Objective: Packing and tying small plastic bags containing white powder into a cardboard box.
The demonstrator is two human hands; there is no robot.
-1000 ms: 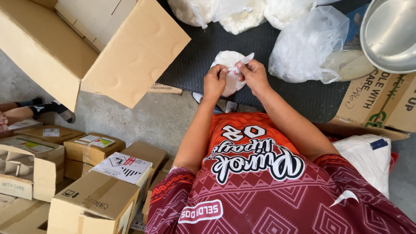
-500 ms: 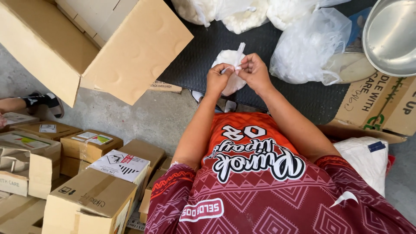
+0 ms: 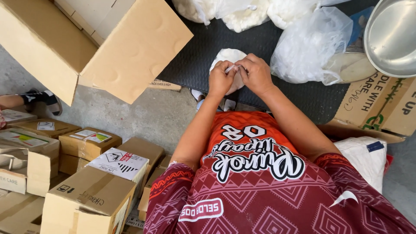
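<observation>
My left hand (image 3: 221,79) and my right hand (image 3: 256,73) meet over a small white plastic bag (image 3: 226,57) filled with something white, which rests on a dark mat (image 3: 195,56). The fingertips of both hands pinch the twisted neck of the bag between them. Most of the bag's front is hidden behind my hands. My red and orange patterned shirt fills the lower part of the view.
Larger white-filled plastic bags (image 3: 310,43) lie beyond and to the right. A round metal basin (image 3: 392,37) sits at the top right on a printed carton (image 3: 381,106). A big open cardboard box (image 3: 86,47) stands at the left, smaller cartons (image 3: 89,143) below it, another person's foot (image 3: 41,99) at the left edge.
Both hands have closed in on the bag's neck, and the loose tail of plastic that stuck up is now pinched between the fingers. The camera view has shifted slightly.
</observation>
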